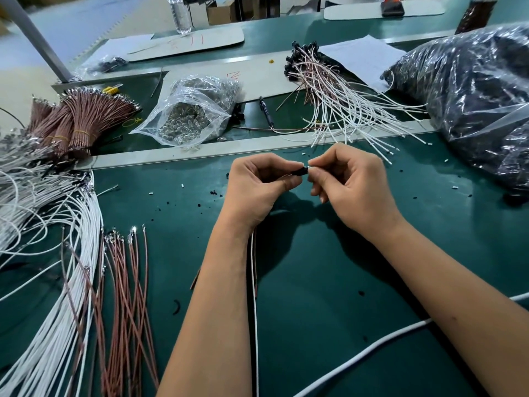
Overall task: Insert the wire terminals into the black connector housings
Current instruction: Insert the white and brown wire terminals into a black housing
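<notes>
Green bench (pixel 329 296) is filling most of the view, littered with small black and white scraps.

Large clear bag of black parts (pixel 469 104) is sitting at the far right of the bench.

Loose white wires (pixel 51 253) are fanning across the left side; just right of them, brown wires (pixel 126 305) are lying in a rough row, metal tips pointing away from the person.

Bundled brown wires (pixel 86 116), banded together, are resting at the far left behind a pale divider strip (pixel 200 150).

A pile of finished wires (pixel 337 101), white and brown with black ends, is spreading out at centre right beyond the strip.

Clear bag of metal terminals (pixel 189 116) is lying open at centre left. A black pen (pixel 266 110) is lying just right of it.

Left hand (pixel 257 187) is curling its fingers, thumb and forefinger pinching the black connector (pixel 299 171), held above the bench near its middle. A white wire and a brown wire (pixel 254 282) are trailing down from under this hand toward the person.

Right hand (pixel 352 184) is curling too, fingertips pinching a small pale piece (pixel 311 167) right against the connector's end; too small to tell what it is.
</notes>
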